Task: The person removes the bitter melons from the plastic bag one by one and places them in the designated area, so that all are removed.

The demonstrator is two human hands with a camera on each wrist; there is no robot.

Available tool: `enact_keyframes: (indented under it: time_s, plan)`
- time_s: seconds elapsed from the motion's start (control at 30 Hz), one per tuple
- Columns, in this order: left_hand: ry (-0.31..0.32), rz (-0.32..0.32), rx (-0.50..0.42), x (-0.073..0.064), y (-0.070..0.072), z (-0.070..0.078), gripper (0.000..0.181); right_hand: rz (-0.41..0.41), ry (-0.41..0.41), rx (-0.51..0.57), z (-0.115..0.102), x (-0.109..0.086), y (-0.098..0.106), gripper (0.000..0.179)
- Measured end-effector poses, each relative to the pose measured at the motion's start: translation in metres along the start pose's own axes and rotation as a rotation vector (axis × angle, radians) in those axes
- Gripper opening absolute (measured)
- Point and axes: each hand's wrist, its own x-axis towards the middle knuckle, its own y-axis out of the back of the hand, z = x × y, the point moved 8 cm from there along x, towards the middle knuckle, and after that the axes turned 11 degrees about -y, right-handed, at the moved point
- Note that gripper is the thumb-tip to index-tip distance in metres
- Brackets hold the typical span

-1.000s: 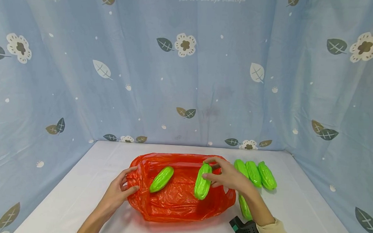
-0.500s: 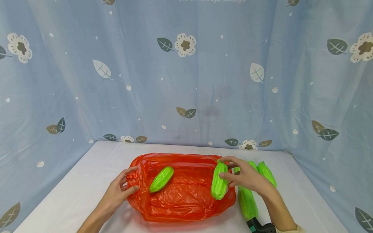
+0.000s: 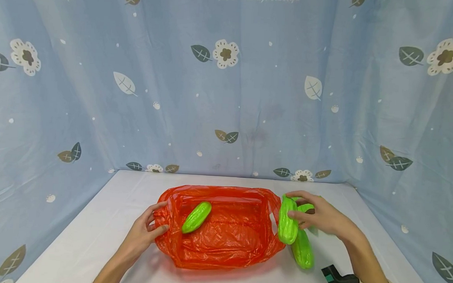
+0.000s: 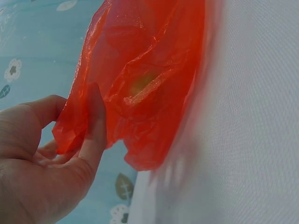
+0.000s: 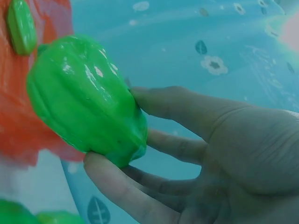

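Observation:
A red plastic bag [image 3: 229,244] lies spread open on the white table. My left hand [image 3: 145,227] pinches its left edge, thumb in front; the left wrist view shows the thin red film [image 4: 154,60] between thumb and fingers. One bright green, ridged toy gourd [image 3: 197,217] lies in the bag's left part. My right hand [image 3: 320,215] holds another ridged green gourd [image 3: 288,221] just past the bag's right edge, stem end up. In the right wrist view, thumb and fingertips grip this gourd [image 5: 88,98] along its sides.
Beneath and behind my right hand, more green gourds lie on the table, partly hidden; one gourd [image 3: 303,250] shows in front. A dark wrist strap [image 3: 342,280] sits on the right forearm. Blue patterned curtain [image 3: 229,94] surrounds the white table [image 3: 90,237].
My right hand has moved to the right with its gourd, from above the bag to beyond the right edge, now covering the gourds there. The left hand and bag have stayed put.

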Motion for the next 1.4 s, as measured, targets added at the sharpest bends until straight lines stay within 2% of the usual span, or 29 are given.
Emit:
enact_keyframes:
  time_s: [0.2,0.47,0.97,1.23,1.4]
  plan:
    - [-0.012,-0.01,-0.004,0.0,-0.001,0.002,0.065,-0.003,-0.005,-0.04,0.021,-0.006,0.015,0.057]
    - [-0.009,-0.003,-0.002,0.001,-0.001,0.0,0.064,-0.075,-0.034,-0.052,0.048,-0.013,0.024,0.056]
    - [-0.014,-0.003,-0.009,0.001,-0.002,0.0,0.064,-0.126,-0.182,-0.064,0.083,-0.018,0.028,0.057]
    - [-0.006,-0.006,-0.011,0.001,-0.002,0.001,0.064,-0.194,-0.175,-0.044,0.093,-0.02,0.025,0.054]
    - [-0.007,-0.01,-0.021,0.0,-0.002,0.001,0.064,-0.259,-0.143,-0.037,0.097,-0.022,0.021,0.052]
